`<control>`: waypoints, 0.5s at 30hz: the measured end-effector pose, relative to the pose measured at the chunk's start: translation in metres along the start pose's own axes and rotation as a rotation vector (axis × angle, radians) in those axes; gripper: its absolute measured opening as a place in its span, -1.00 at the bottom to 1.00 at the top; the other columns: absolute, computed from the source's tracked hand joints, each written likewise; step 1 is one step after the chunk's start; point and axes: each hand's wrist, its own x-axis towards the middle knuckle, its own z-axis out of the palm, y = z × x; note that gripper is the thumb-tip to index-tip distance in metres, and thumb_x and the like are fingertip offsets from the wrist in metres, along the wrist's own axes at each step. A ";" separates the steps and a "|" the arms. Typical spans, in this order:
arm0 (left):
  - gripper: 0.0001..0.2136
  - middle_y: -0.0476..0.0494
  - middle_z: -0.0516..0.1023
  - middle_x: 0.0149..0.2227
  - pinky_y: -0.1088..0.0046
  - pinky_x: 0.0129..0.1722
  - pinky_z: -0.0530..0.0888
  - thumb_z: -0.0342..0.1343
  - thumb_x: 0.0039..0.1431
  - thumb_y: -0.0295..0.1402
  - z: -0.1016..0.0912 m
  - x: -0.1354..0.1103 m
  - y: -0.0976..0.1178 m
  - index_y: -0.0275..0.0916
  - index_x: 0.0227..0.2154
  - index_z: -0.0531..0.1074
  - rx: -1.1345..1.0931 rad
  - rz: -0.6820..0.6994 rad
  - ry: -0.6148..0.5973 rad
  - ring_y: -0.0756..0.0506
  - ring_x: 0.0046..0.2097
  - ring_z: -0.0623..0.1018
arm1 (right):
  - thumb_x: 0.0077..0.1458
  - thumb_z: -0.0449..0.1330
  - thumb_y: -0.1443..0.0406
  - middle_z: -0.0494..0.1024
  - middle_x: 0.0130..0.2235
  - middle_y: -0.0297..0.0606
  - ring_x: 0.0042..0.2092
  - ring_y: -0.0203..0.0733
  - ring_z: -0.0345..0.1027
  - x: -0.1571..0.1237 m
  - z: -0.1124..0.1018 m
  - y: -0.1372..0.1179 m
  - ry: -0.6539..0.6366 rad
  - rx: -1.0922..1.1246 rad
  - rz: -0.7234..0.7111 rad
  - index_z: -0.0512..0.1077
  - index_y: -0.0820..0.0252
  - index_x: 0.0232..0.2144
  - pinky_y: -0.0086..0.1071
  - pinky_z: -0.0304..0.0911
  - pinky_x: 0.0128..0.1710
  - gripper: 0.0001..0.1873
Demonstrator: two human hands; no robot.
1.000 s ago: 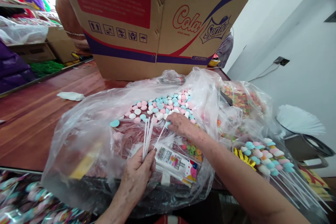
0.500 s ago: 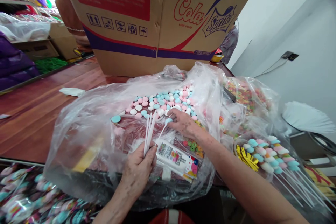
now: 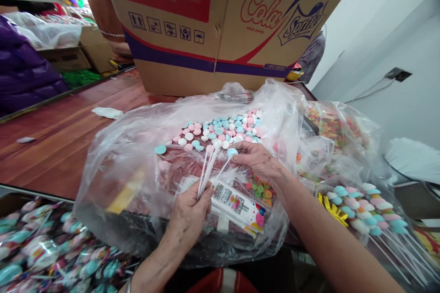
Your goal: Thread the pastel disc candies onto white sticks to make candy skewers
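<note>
My left hand [image 3: 192,210] is closed around several thin white lollipop sticks [image 3: 206,171], which fan upward. One separate stick [image 3: 224,167] slants up to the right, and its tip meets a round blue candy [image 3: 232,152]. The thumb and fingers of my right hand [image 3: 257,160] pinch that blue candy. Just beyond both hands lies a spread of pink, white and blue candies [image 3: 220,129] on clear plastic sheeting [image 3: 117,146]. Below my right hand are green, red and orange ring candies [image 3: 260,188] and a printed label packet [image 3: 237,206].
A large cardboard carton [image 3: 178,50] stands at the back of the wooden table [image 3: 58,146]. Finished candy skewers [image 3: 371,210] and yellow twist ties [image 3: 332,210] lie at right. Wrapped candies [image 3: 51,247] fill the lower left. Bagged gummies [image 3: 337,123] sit behind. People are partly visible behind the carton.
The view has shifted, so the scene sits further right. My right fingers have closed in on the blue candy at the stick's tip. My left hand keeps its sticks, now tilted further right.
</note>
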 end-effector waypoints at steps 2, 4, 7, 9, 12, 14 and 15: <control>-0.78 0.14 0.26 -0.66 0.56 -0.64 0.12 0.12 0.20 -0.15 0.001 0.000 0.001 -0.19 -0.37 0.49 0.009 -0.001 0.005 0.04 -0.60 0.18 | -0.35 0.51 0.28 0.60 -0.43 -0.38 -0.43 -0.28 0.49 -0.002 0.001 -0.002 -0.011 0.028 0.012 0.57 0.18 -0.32 -0.44 0.36 -0.40 -0.58; -0.79 0.15 0.24 -0.66 0.56 -0.65 0.11 0.11 0.21 -0.15 0.001 -0.001 0.002 -0.19 -0.37 0.48 0.010 -0.001 0.008 0.04 -0.61 0.17 | -0.33 0.52 0.25 0.62 -0.37 -0.35 -0.39 -0.29 0.50 -0.004 0.003 -0.003 -0.023 0.074 -0.001 0.58 0.19 -0.35 -0.42 0.42 -0.34 -0.60; -0.78 0.15 0.23 -0.66 0.56 -0.66 0.09 0.11 0.20 -0.15 0.001 0.000 0.002 -0.20 -0.38 0.48 0.018 0.002 0.012 0.04 -0.62 0.15 | -0.28 0.52 0.21 0.59 -0.36 -0.35 -0.38 -0.31 0.49 -0.006 0.005 -0.002 -0.038 0.140 -0.035 0.57 0.21 -0.38 -0.38 0.49 -0.26 -0.64; -0.78 0.14 0.24 -0.66 0.55 -0.66 0.10 0.12 0.18 -0.15 0.001 0.000 0.003 -0.21 -0.38 0.48 0.031 0.002 0.021 0.04 -0.61 0.17 | -0.28 0.52 0.21 0.57 -0.38 -0.36 -0.38 -0.33 0.48 -0.005 0.006 0.000 -0.031 0.171 -0.035 0.56 0.22 -0.40 -0.39 0.50 -0.28 -0.65; -0.77 0.14 0.25 -0.66 0.55 -0.66 0.12 0.13 0.17 -0.14 0.001 -0.001 0.004 -0.21 -0.37 0.48 0.039 0.002 0.031 0.04 -0.61 0.18 | -0.30 0.52 0.24 0.53 -0.40 -0.39 -0.39 -0.34 0.47 -0.003 0.006 0.005 0.024 0.208 -0.032 0.54 0.23 -0.44 -0.42 0.51 -0.31 -0.66; -0.77 0.14 0.25 -0.66 0.55 -0.65 0.12 0.13 0.17 -0.14 0.001 -0.001 0.005 -0.21 -0.37 0.48 0.035 0.000 0.027 0.04 -0.61 0.18 | -0.31 0.52 0.26 0.52 -0.39 -0.41 -0.39 -0.35 0.46 -0.001 0.005 0.008 0.059 0.222 -0.040 0.54 0.23 -0.45 -0.42 0.52 -0.28 -0.67; -0.77 0.15 0.24 -0.66 0.55 -0.65 0.12 0.13 0.17 -0.14 0.001 -0.002 0.005 -0.21 -0.38 0.47 0.031 -0.003 0.026 0.04 -0.61 0.17 | -0.30 0.52 0.26 0.51 -0.38 -0.40 -0.38 -0.35 0.46 0.000 0.004 0.009 0.068 0.224 -0.043 0.54 0.23 -0.44 -0.40 0.53 -0.26 -0.68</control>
